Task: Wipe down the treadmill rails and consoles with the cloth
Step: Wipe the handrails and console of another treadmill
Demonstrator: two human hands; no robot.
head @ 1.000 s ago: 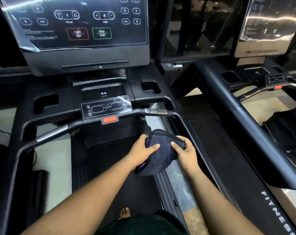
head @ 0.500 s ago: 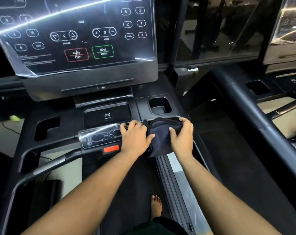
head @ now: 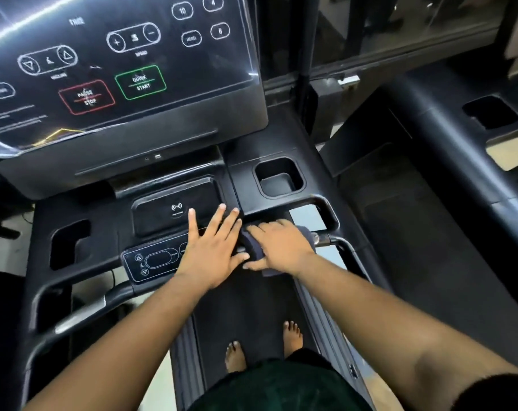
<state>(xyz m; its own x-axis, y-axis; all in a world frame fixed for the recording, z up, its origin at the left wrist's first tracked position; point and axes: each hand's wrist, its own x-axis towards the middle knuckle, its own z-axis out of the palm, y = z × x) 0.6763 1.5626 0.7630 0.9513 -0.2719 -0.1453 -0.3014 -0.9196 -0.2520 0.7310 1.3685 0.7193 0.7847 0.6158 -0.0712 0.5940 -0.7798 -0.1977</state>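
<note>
A dark cloth (head: pixel 253 247) lies over the front handlebar (head: pixel 337 241) of the treadmill, mostly hidden under my right hand (head: pixel 278 247), which presses down on it. My left hand (head: pixel 213 247) rests flat with fingers spread on the small control panel (head: pixel 154 259) beside the cloth, its fingertips reaching the wireless charging pad (head: pixel 177 209). The big console screen (head: pixel 115 63) stands above, covered in plastic film.
A cup holder (head: pixel 278 179) sits right of the pad, another recess (head: pixel 69 244) at left. My bare feet (head: pixel 235 355) stand on the belt (head: pixel 237 310). A second treadmill's rail (head: pixel 447 149) runs along the right.
Both hands moved forward and up from holding the bunched cloth in the air to the handlebar. The left hand let go and now lies flat; the right presses the cloth down.
</note>
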